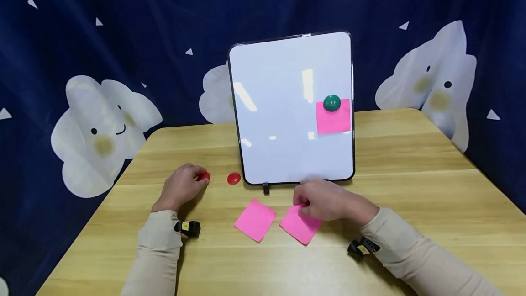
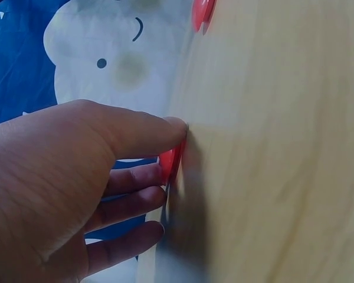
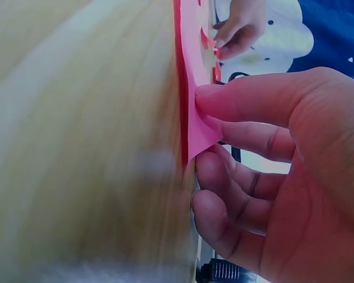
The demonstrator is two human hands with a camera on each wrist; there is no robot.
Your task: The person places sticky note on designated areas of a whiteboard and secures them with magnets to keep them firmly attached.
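At the left of the table, my left hand [image 1: 182, 187] has thumb and fingertips around a round red magnet [image 2: 172, 165], low at the tabletop. A second red magnet [image 1: 234, 178] lies between that hand and the whiteboard [image 1: 279, 108]. In front of the board, my right hand [image 1: 324, 200] pinches the upper corner of a pink sticky note [image 1: 302, 228]. The right wrist view shows that corner lifted between thumb and index finger. Another pink sticky note [image 1: 255, 221] lies flat just to its left.
The whiteboard stands upright at the back of the wooden table [image 1: 411, 159]. On its right side a green magnet [image 1: 332, 103] sits over the top of a pink sticky note [image 1: 334, 124]. A dark blue curtain [image 1: 164, 22] with white clouds hangs behind.
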